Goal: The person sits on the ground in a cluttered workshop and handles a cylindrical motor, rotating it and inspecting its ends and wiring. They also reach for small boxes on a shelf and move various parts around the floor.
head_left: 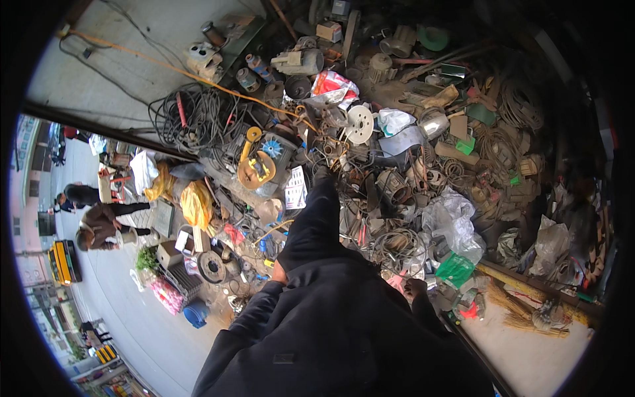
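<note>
My left hand [279,272] hangs beside my dark trouser leg, mostly covered by the sleeve and the leg; its fingers are hidden. Close to it lie a small yellow handle [268,263] and blue bits among the scrap. On the other side, my right hand [415,288] hangs low in shadow with its fingers curled in, and whatever they may hold cannot be seen. Near that hand are a coil of wire [399,247], a green plastic piece [455,270] and a clear plastic bag [453,221]. My leg [316,221] reaches forward into the heap.
Piled scrap surrounds me: a white reel [359,124], a yellow round metal part [256,171], black cable coils [182,119] and motors [381,67]. An orange cord [218,86] crosses above. A broom [512,308] lies right. People [106,226] stand by the street at left.
</note>
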Demonstrator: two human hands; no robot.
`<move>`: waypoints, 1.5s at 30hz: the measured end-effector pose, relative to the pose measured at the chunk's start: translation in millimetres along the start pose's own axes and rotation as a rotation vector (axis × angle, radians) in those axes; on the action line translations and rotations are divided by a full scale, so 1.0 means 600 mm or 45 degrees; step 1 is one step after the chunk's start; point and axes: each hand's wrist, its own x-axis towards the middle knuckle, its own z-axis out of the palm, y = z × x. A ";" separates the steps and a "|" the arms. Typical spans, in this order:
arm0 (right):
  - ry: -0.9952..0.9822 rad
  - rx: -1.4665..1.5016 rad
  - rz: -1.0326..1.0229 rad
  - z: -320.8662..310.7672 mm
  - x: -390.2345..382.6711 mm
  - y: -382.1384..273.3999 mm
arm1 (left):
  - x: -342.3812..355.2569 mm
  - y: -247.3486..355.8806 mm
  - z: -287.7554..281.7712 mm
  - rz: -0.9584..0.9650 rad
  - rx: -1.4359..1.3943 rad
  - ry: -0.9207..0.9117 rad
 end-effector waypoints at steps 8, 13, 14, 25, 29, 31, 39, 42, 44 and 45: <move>-0.064 0.293 0.017 0.082 0.082 0.049 | 0.197 0.019 -0.108 -0.209 0.271 -0.325; 0.192 0.025 0.098 0.249 -0.055 -0.076 | 0.336 0.166 -0.225 0.187 0.366 -0.110; 0.228 0.003 -0.091 0.281 -0.088 -0.104 | 0.363 0.200 -0.252 0.105 0.320 -0.153; 0.602 -0.141 -0.078 0.469 -0.286 -0.301 | 0.748 0.222 -0.426 0.252 0.423 -0.053; 0.656 -0.210 -0.155 0.510 -0.282 -0.312 | 0.915 0.248 -0.427 0.466 0.533 -0.020; 0.626 -0.221 -0.156 0.525 -0.261 -0.325 | 0.998 0.294 -0.415 0.476 0.489 0.020; 0.449 -0.256 -0.158 0.597 -0.139 -0.493 | 1.208 0.531 -0.346 0.481 0.146 0.080; 0.377 -0.289 -0.159 0.619 -0.059 -0.608 | 1.297 0.607 -0.314 0.555 0.256 0.130; 0.326 -0.331 -0.159 0.631 0.006 -0.716 | 1.385 0.664 -0.285 0.570 0.126 0.150; 0.296 -0.360 -0.161 0.640 0.043 -0.784 | 1.446 0.698 -0.262 0.470 0.009 0.106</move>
